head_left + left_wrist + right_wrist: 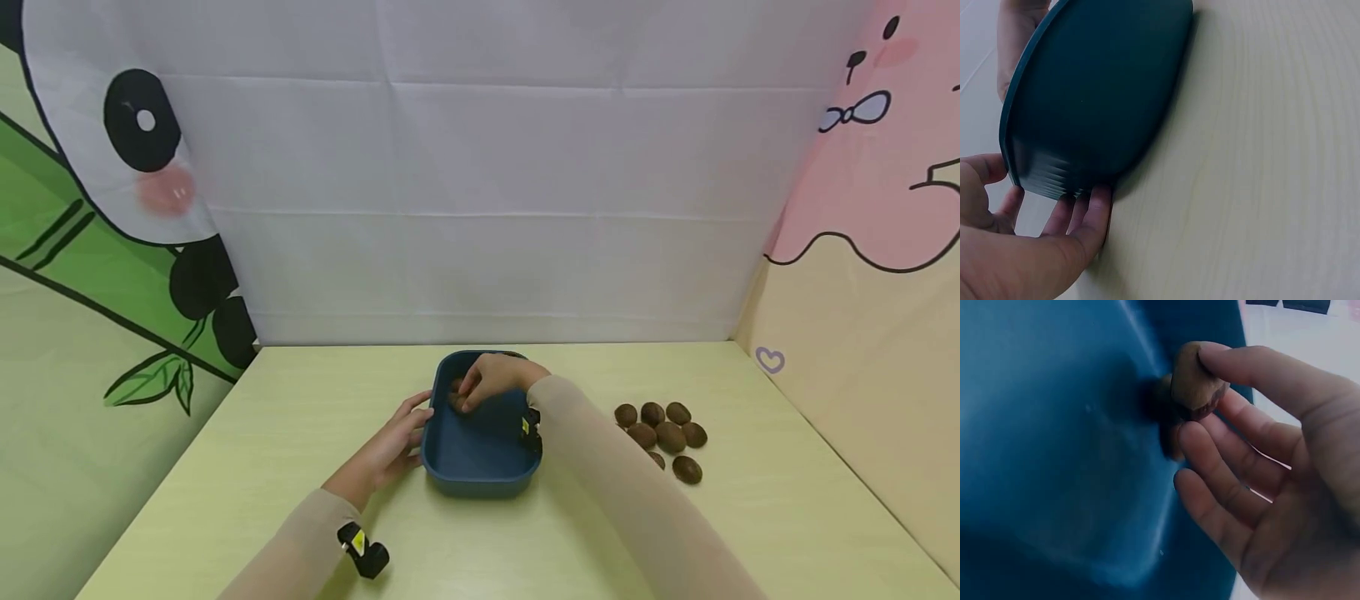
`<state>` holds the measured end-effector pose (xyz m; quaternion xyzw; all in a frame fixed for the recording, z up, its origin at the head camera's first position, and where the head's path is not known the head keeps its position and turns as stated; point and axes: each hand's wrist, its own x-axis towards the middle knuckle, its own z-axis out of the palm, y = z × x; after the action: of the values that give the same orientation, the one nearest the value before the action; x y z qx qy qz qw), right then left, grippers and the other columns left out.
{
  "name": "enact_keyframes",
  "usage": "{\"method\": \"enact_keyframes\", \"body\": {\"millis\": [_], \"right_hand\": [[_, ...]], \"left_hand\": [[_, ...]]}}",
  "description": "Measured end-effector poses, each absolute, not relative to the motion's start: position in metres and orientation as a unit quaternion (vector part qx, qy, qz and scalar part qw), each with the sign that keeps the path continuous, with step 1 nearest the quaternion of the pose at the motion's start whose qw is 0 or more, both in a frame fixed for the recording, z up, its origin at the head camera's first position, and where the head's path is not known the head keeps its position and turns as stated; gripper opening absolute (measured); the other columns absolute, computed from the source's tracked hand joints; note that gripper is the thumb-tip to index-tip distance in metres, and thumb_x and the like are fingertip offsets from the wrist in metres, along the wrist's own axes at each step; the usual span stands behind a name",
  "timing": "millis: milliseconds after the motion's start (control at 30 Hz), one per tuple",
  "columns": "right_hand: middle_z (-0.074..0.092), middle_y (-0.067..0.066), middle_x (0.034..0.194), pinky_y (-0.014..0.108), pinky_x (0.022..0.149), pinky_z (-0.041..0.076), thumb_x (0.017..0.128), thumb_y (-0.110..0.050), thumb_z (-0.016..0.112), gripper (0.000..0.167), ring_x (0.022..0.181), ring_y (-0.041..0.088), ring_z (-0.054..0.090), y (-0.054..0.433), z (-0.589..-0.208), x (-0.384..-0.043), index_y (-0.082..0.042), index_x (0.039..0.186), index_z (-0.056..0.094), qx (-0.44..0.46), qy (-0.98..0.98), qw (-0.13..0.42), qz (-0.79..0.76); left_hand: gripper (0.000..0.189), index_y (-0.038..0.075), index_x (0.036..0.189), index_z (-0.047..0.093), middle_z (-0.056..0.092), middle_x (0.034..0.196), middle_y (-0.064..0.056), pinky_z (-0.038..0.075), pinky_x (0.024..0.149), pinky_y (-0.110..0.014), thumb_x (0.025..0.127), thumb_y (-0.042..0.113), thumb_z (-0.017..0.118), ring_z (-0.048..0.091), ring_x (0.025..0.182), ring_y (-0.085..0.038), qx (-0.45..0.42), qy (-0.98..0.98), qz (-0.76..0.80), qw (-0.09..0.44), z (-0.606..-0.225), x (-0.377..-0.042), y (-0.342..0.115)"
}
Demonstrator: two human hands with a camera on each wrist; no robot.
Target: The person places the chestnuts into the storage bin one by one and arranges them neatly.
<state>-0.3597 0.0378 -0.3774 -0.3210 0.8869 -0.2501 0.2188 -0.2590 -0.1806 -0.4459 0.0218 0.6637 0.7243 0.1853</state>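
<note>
A dark blue rectangular bin (482, 486) stands on the table in front of me. My right hand (497, 382) reaches into its far left part and pinches a brown, rounded nut (1192, 387) between thumb and fingers; the remaining fingers are loosely bent. Behind that nut, in the right wrist view, another brown shape (1172, 442) lies in shadow against the bin's wall, partly hidden. My left hand (392, 450) touches the bin's left side with extended fingers. Its fingertips (1100, 199) lie against the wall, with the thumb close to the rim.
Several brown nuts (671, 437) are grouped on the pale wood-grain table (780, 500), right of the bin; my right sleeve (600, 467) partly covers them. A white cloth backdrop (487, 208) hangs behind, with cartoon-printed panels on either side.
</note>
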Motion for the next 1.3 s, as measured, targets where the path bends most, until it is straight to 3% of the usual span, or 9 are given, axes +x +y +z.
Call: {"method": "enact_keyframes", "body": {"millis": [200,800,1300], "right_hand": [[0.070,-0.007,0.096,0.030,0.074,0.054,0.087,-0.026,0.080,0.029,0.084,0.012,0.065,0.026,-0.385,-0.353,-0.013,0.113,0.076,-0.301,0.883,0.245,-0.264],[0.069,-0.002,0.087,0.036,0.078,0.055,0.085,-0.020,0.083,0.016,0.080,0.017,0.066,0.017,-0.398,-0.341,-0.015,0.098,0.075,-0.247,0.898,0.237,-0.276],[0.068,0.000,0.092,0.033,0.075,0.056,0.089,-0.011,0.077,0.020,0.079,0.016,0.068,0.020,-0.395,-0.342,-0.007,0.108,0.073,-0.235,0.889,0.240,-0.312]], "left_hand": [[0.057,0.023,0.157,0.022,0.036,0.153,-0.024,0.046,0.097,-0.050,0.106,0.031,0.046,0.054,0.128,-0.033,0.014,0.666,0.724,0.178,-0.446,-0.260,-0.179],[0.061,0.022,0.159,0.015,0.031,0.155,-0.026,0.045,0.098,-0.049,0.107,0.032,0.045,0.047,0.133,-0.037,0.026,0.660,0.727,0.188,-0.445,-0.258,-0.181],[0.057,0.023,0.157,0.021,0.037,0.152,-0.024,0.046,0.096,-0.048,0.106,0.031,0.046,0.051,0.130,-0.035,0.020,0.663,0.727,0.180,-0.448,-0.260,-0.179]]}}
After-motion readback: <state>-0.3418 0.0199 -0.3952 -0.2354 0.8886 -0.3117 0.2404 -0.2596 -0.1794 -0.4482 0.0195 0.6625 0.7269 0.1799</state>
